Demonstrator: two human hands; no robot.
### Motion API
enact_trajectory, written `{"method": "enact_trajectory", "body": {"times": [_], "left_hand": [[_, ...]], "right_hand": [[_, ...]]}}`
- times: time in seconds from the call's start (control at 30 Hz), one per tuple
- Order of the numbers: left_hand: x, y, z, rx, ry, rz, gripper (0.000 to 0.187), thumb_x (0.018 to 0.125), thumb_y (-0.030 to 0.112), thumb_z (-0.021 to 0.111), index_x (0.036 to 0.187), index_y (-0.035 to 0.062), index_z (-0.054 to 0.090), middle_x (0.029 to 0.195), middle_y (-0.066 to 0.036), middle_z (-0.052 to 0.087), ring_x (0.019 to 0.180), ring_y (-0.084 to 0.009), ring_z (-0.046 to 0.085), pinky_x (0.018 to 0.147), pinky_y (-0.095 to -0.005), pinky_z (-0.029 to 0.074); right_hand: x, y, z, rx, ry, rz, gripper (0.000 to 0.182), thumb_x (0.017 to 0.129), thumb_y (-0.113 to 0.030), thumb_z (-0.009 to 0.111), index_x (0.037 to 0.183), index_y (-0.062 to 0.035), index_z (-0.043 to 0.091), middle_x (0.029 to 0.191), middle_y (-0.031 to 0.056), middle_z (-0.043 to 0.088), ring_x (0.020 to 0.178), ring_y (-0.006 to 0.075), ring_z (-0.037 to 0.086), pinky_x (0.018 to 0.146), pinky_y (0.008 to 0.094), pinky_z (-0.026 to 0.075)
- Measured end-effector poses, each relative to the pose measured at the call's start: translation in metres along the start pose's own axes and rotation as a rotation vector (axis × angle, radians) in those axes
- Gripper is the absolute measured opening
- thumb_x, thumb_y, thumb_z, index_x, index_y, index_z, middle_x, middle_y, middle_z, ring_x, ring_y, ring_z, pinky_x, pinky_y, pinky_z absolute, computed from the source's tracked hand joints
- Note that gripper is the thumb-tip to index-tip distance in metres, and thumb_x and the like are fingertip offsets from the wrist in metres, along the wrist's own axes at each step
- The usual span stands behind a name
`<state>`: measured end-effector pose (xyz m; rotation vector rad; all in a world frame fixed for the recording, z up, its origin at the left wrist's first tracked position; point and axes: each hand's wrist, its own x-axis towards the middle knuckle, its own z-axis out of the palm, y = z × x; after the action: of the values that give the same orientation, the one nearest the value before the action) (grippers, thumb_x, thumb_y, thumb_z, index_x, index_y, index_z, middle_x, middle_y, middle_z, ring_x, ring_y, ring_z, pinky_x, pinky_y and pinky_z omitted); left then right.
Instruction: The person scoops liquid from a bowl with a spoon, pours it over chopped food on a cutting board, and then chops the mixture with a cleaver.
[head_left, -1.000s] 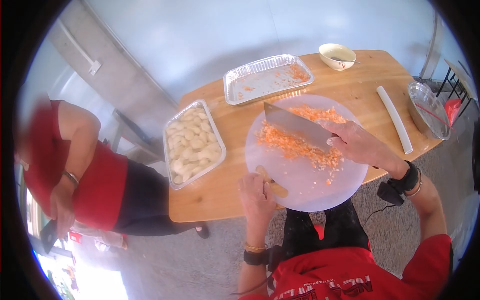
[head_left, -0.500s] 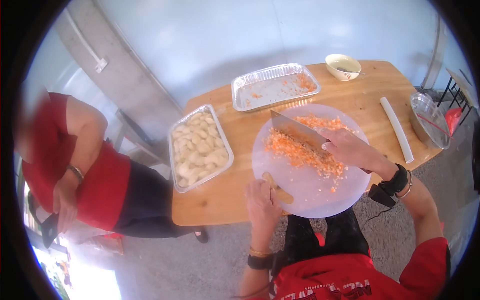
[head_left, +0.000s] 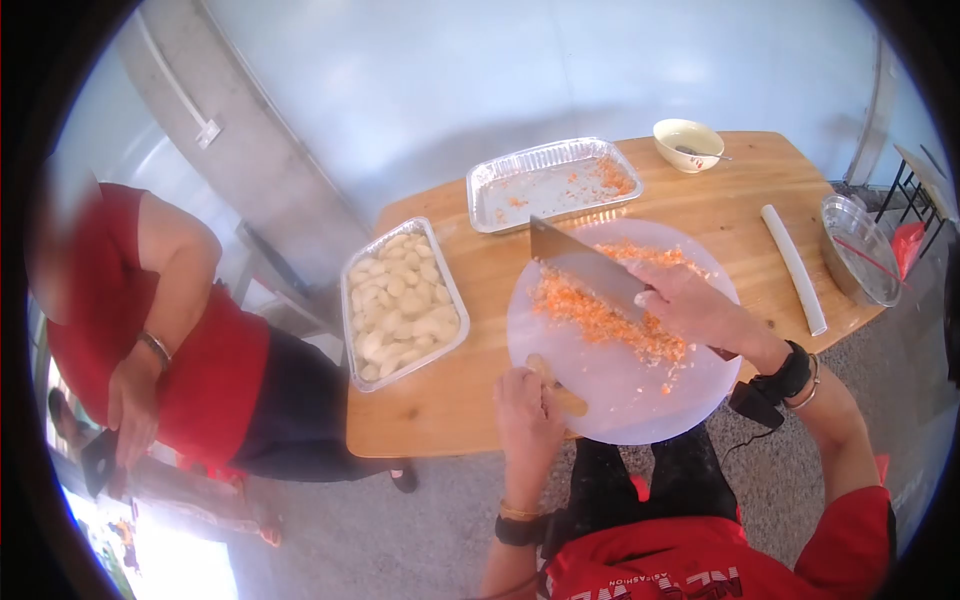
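My right hand (head_left: 690,302) is wrapped round a cleaver (head_left: 583,264), whose broad blade slants over a heap of chopped orange and white bits (head_left: 600,308). Beneath the heap lies a round, pale cutting board (head_left: 640,400). My left hand (head_left: 528,412) is closed at the board's near left edge, on its tan handle (head_left: 563,398); the fingertips are partly hidden.
Pale dumplings fill a foil tray (head_left: 459,345) on the left. Behind the board are another foil tray (head_left: 485,218) with orange scraps and a bowl (head_left: 690,160). A white rolling pin (head_left: 795,270) and a clear container (head_left: 850,270) lie right. A person (head_left: 190,350) stands left.
The cleaver's blade has lifted and shifted slightly left above the chopped bits, with my right hand still round it. My left hand stays at the board's handle. The whole view has shifted slightly.
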<state>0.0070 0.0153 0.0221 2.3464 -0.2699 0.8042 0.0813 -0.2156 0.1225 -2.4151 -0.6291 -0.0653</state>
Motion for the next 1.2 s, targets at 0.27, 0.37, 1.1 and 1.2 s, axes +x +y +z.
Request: {"method": "enact_trajectory", "body": {"times": [0.27, 0.37, 1.1, 1.2], "left_hand": [[-0.001, -0.006, 0.002, 0.021, -0.007, -0.008, 0.012, 0.069, -0.003, 0.056, 0.078, 0.0012, 0.051, 0.087, -0.015, 0.051, 0.082, -0.0343, 0.047, 0.073, -0.0428, 0.039], [-0.001, -0.003, 0.001, 0.037, 0.003, 0.002, 0.013, 0.068, -0.004, 0.056, 0.078, 0.0016, 0.051, 0.087, -0.015, 0.051, 0.082, -0.0340, 0.047, 0.072, -0.0426, 0.039], [-0.001, -0.004, 0.001, 0.019, -0.015, 0.002, 0.013, 0.068, -0.003, 0.056, 0.079, 0.0000, 0.052, 0.088, -0.015, 0.051, 0.083, -0.0346, 0.048, 0.072, -0.0433, 0.040], [-0.001, -0.003, 0.000, 0.028, -0.009, 0.004, 0.012, 0.068, -0.003, 0.056, 0.079, 0.0001, 0.052, 0.088, -0.015, 0.051, 0.083, -0.0343, 0.047, 0.072, -0.0432, 0.040]], "right_hand": [[-0.002, 0.002, 0.002, 0.036, -0.038, -0.001, 0.038, 0.084, -0.009, 0.047, 0.119, 0.0039, 0.050, 0.085, 0.0277, 0.059, 0.082, 0.0401, 0.059, 0.075, 0.0465, 0.046], [-0.005, 0.010, 0.011, -0.058, 0.033, -0.102, 0.036, 0.083, -0.009, 0.048, 0.116, 0.0050, 0.051, 0.084, 0.0279, 0.059, 0.082, 0.0406, 0.059, 0.075, 0.0461, 0.046], [0.008, 0.003, 0.007, 0.056, -0.019, -0.007, 0.037, 0.083, -0.008, 0.047, 0.118, 0.0051, 0.050, 0.087, 0.0292, 0.058, 0.086, 0.0418, 0.056, 0.077, 0.0486, 0.043], [0.007, 0.006, 0.010, -0.064, -0.025, -0.068, 0.034, 0.083, -0.008, 0.047, 0.115, 0.0053, 0.050, 0.086, 0.0278, 0.058, 0.085, 0.0413, 0.056, 0.076, 0.0484, 0.044]]}}
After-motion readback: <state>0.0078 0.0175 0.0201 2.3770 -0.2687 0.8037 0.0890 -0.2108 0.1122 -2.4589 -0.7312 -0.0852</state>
